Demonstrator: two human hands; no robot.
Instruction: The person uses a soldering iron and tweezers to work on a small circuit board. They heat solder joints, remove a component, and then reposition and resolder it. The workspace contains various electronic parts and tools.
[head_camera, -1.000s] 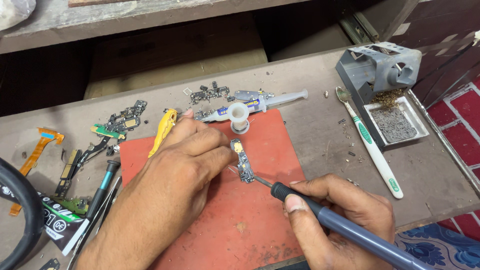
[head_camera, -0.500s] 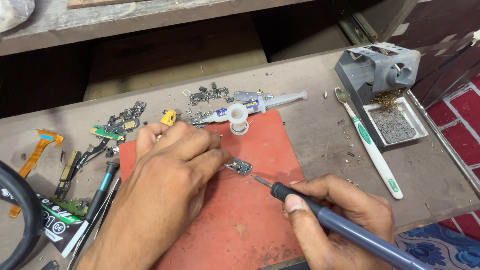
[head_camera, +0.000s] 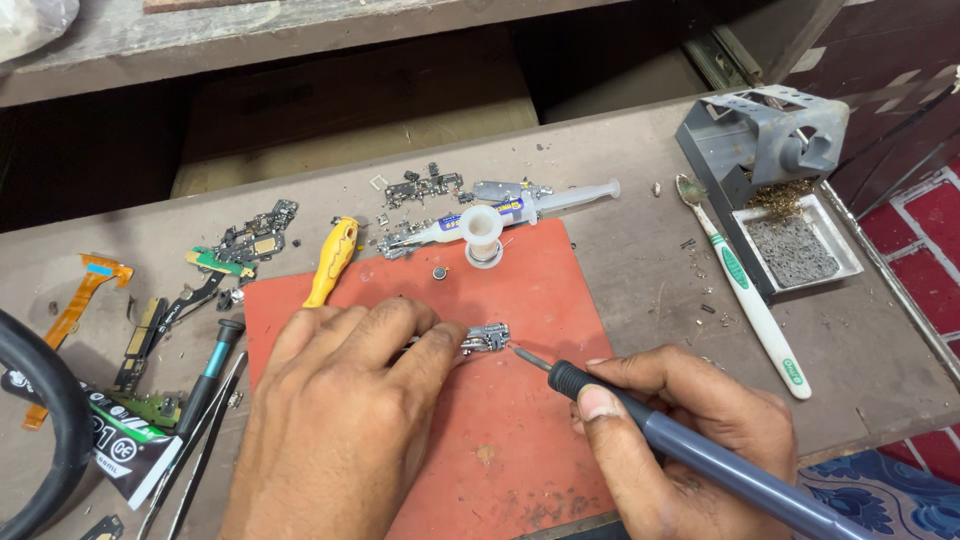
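On the red mat (head_camera: 560, 400), the left hand (head_camera: 340, 420) pinches a small circuit part (head_camera: 486, 337) between its fingertips, pressing it to the mat. Just right of that part, the right hand (head_camera: 690, 440) is closed around a soldering iron (head_camera: 640, 420), tip nearly touching it. Behind the part on the mat stand a white spool (head_camera: 482, 235) and a yellow handle (head_camera: 333, 260). Off the mat's right edge on the tabletop (head_camera: 640, 270) lie a toothbrush (head_camera: 745, 290) and a grey stand (head_camera: 770, 150).
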